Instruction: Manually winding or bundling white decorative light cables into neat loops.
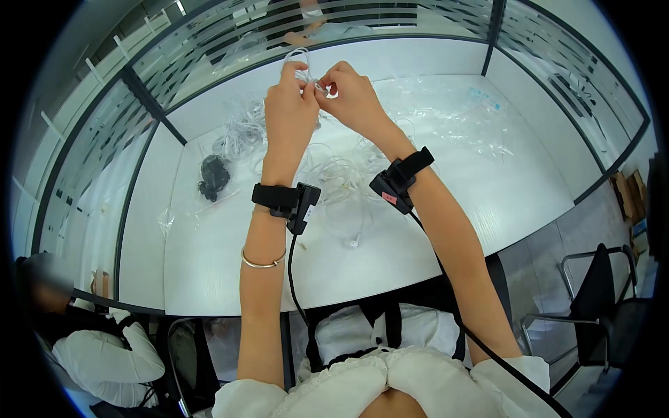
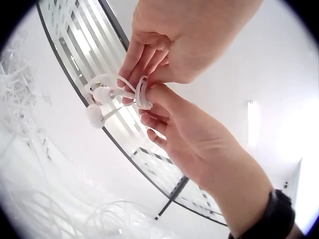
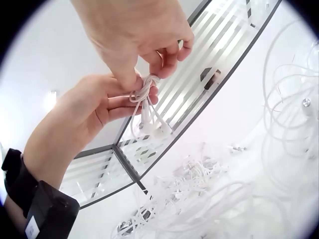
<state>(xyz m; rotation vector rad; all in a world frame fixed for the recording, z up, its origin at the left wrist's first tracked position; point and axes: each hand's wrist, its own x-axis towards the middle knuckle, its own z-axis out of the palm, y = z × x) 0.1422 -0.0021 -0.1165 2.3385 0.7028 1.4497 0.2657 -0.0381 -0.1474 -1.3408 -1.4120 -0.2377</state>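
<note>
White wired earphones (image 2: 94, 115) hang from a wound bundle of their cable, high over the far side of the table. My left hand (image 1: 289, 115) holds the bundle between thumb and fingers, and a loop of cable (image 1: 300, 53) stands up above it. Close against it, my right hand (image 1: 350, 101) pinches the cable with thumb and forefinger. In the right wrist view the white strands (image 3: 145, 89) wrap round the bundle, with the earbuds (image 3: 158, 130) dangling below. Fingers partly hide the wound part.
White cables lie heaped (image 1: 240, 132) at the table's back left, beside a black bundle (image 1: 214, 175). More loose cable (image 1: 339, 177) spreads mid-table. Clear plastic bags (image 1: 456, 115) cover the back right. Low partitions (image 1: 418, 56) enclose the table; a person (image 1: 104, 355) sits at left.
</note>
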